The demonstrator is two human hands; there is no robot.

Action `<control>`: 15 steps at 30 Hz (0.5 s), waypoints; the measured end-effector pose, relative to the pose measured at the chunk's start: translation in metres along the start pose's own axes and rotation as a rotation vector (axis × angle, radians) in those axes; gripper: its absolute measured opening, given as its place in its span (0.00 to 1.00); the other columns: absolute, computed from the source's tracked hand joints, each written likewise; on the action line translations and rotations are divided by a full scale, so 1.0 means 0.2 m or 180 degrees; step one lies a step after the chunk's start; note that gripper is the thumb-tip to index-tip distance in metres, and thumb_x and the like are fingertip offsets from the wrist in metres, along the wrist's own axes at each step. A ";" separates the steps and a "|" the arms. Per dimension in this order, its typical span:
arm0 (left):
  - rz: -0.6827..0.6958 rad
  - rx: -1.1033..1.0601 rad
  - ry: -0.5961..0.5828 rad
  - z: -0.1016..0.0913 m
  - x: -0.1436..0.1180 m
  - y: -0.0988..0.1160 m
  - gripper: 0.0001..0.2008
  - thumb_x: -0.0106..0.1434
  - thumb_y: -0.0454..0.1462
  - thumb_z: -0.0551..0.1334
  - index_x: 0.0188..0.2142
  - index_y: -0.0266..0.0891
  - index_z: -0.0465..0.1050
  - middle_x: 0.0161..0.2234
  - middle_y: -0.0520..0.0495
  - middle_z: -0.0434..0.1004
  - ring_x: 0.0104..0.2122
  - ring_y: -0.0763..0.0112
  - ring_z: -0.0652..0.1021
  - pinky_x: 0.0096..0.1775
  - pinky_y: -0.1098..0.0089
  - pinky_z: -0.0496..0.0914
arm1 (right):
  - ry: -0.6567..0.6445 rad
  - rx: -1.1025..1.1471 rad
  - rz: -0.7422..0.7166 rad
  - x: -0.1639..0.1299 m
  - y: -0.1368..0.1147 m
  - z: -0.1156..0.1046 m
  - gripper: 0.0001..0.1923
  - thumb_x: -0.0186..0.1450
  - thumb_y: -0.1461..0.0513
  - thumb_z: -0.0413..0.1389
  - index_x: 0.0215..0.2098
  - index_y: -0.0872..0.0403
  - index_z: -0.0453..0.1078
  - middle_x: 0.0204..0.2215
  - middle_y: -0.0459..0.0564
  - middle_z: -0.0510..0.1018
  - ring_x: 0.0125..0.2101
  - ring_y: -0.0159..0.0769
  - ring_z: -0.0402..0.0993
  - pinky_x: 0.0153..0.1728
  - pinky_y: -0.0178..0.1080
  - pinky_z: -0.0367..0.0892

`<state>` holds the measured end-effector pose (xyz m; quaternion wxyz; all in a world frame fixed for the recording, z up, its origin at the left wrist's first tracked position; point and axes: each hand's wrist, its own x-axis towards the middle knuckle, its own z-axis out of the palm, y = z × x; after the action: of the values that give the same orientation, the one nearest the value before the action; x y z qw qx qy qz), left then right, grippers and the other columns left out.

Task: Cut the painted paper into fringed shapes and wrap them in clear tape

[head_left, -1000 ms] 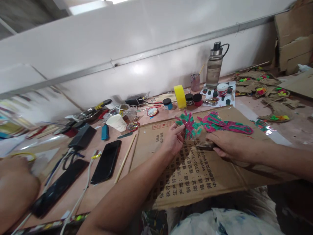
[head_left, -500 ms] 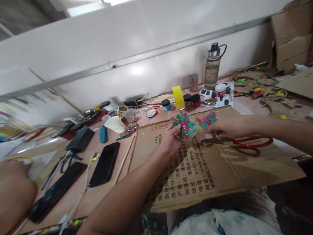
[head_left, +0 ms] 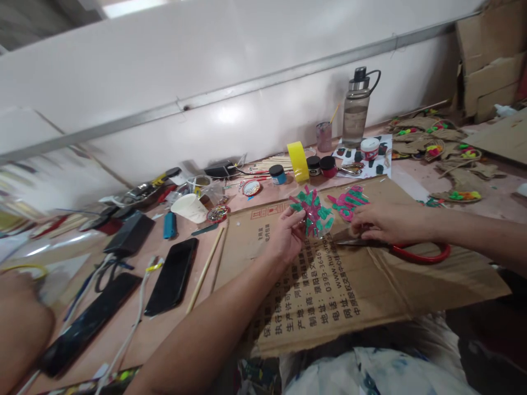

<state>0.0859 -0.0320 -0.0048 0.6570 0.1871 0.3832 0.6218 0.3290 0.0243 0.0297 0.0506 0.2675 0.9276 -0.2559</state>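
Note:
My left hand (head_left: 291, 233) pinches a clear plastic cutout (head_left: 315, 211) painted in pink and green. It is held above a flat sheet of printed cardboard (head_left: 329, 296). My right hand (head_left: 376, 222) is curled over scissors (head_left: 424, 255) with red handles, its fingers near the pivot. The blades point left, and the handles lie low over the cardboard. A second pink and green painted piece (head_left: 349, 200) is on the cardboard just beyond my right fingertips.
Behind the cardboard stand a yellow tape roll (head_left: 298, 162), paint jars (head_left: 278, 174) and a water bottle (head_left: 356, 109). A phone (head_left: 172, 277), a wooden stick (head_left: 206, 269) and a paper cup (head_left: 189, 207) are left. Another person's hand (head_left: 22, 323) is at far left.
The scissors' handles have come down towards the cardboard beneath my right hand. My left hand keeps the painted cutout in nearly the same place. The view has shifted slightly.

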 end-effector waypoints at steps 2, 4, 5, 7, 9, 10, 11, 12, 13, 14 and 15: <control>0.0012 -0.0004 0.0028 0.00 0.00 0.00 0.14 0.49 0.26 0.72 0.35 0.39 0.76 0.28 0.54 0.80 0.22 0.78 0.76 0.27 0.78 0.72 | 0.0173 0.0016 -0.0062 -0.02 -0.03 0.02 0.11 0.69 0.59 0.53 0.42 0.54 0.77 0.39 0.55 0.80 0.43 0.46 0.75 0.43 0.43 0.67; 0.0017 -0.0025 0.0050 -0.01 0.00 0.00 0.13 0.50 0.26 0.72 0.34 0.39 0.75 0.28 0.54 0.80 0.22 0.79 0.76 0.27 0.79 0.72 | 0.0299 0.0008 -0.0102 -0.02 -0.05 0.05 0.12 0.69 0.59 0.54 0.44 0.54 0.77 0.42 0.56 0.80 0.45 0.48 0.75 0.45 0.44 0.67; 0.0014 -0.0046 0.0072 -0.02 0.01 0.00 0.13 0.50 0.25 0.71 0.34 0.39 0.75 0.28 0.55 0.79 0.22 0.80 0.76 0.26 0.80 0.71 | 0.0345 -0.0009 -0.0121 -0.02 -0.06 0.06 0.11 0.69 0.60 0.55 0.44 0.55 0.77 0.43 0.57 0.80 0.46 0.48 0.75 0.46 0.45 0.68; 0.0008 -0.0100 0.0127 -0.03 0.01 0.00 0.12 0.51 0.25 0.71 0.32 0.38 0.73 0.27 0.55 0.79 0.22 0.82 0.75 0.25 0.82 0.69 | 0.0380 -0.0028 -0.0194 -0.02 -0.08 0.09 0.11 0.68 0.60 0.56 0.46 0.55 0.77 0.46 0.58 0.79 0.47 0.48 0.75 0.48 0.46 0.68; 0.0012 -0.0128 0.0159 -0.04 0.02 0.00 0.12 0.52 0.25 0.71 0.32 0.38 0.73 0.26 0.56 0.78 0.21 0.83 0.75 0.24 0.83 0.68 | 0.0407 -0.0030 -0.0282 -0.02 -0.09 0.11 0.11 0.68 0.61 0.57 0.47 0.56 0.76 0.47 0.58 0.78 0.48 0.48 0.74 0.48 0.46 0.68; 0.0022 -0.0120 0.0150 -0.04 0.02 0.00 0.12 0.52 0.25 0.70 0.32 0.38 0.73 0.27 0.55 0.78 0.21 0.83 0.75 0.24 0.83 0.68 | 0.0436 -0.0061 -0.0330 -0.02 -0.10 0.13 0.11 0.67 0.62 0.58 0.47 0.56 0.76 0.47 0.58 0.78 0.49 0.48 0.74 0.49 0.47 0.68; 0.0036 -0.0097 0.0127 -0.04 0.02 0.00 0.11 0.53 0.25 0.70 0.33 0.38 0.74 0.27 0.55 0.79 0.22 0.82 0.75 0.25 0.83 0.68 | 0.0484 -0.0123 -0.0382 -0.03 -0.11 0.15 0.10 0.67 0.63 0.59 0.46 0.55 0.76 0.47 0.58 0.78 0.48 0.48 0.74 0.49 0.47 0.69; 0.0049 -0.0066 0.0097 -0.04 0.03 0.00 0.12 0.53 0.25 0.70 0.34 0.38 0.74 0.28 0.54 0.79 0.22 0.81 0.76 0.26 0.82 0.70 | 0.0545 -0.0214 -0.0436 -0.03 -0.11 0.17 0.09 0.66 0.63 0.60 0.45 0.55 0.76 0.47 0.58 0.77 0.48 0.47 0.74 0.48 0.47 0.69; 0.0064 -0.0036 0.0071 -0.04 0.03 0.00 0.12 0.53 0.25 0.70 0.35 0.39 0.75 0.28 0.54 0.80 0.23 0.80 0.77 0.27 0.81 0.71 | 0.0617 -0.0324 -0.0498 -0.03 -0.11 0.19 0.07 0.66 0.64 0.60 0.43 0.54 0.76 0.46 0.58 0.77 0.46 0.47 0.74 0.47 0.46 0.69; 0.0075 -0.0012 0.0052 -0.04 0.03 0.00 0.12 0.53 0.25 0.70 0.35 0.39 0.75 0.29 0.53 0.80 0.24 0.79 0.77 0.28 0.80 0.72 | 0.0687 -0.0445 -0.0557 -0.03 -0.11 0.21 0.05 0.67 0.64 0.59 0.41 0.54 0.76 0.45 0.57 0.77 0.44 0.46 0.74 0.45 0.46 0.69; 0.0082 -0.0001 0.0040 -0.03 0.03 0.00 0.12 0.53 0.26 0.70 0.35 0.39 0.75 0.29 0.53 0.81 0.24 0.79 0.78 0.29 0.79 0.72 | 0.0751 -0.0568 -0.0605 -0.02 -0.10 0.23 0.05 0.69 0.64 0.57 0.41 0.54 0.75 0.43 0.57 0.77 0.42 0.44 0.73 0.43 0.45 0.68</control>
<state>0.0804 -0.0284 -0.0107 0.6465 0.1880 0.3847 0.6314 0.3202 -0.0163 -0.0005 -0.0595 0.2013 0.9672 -0.1431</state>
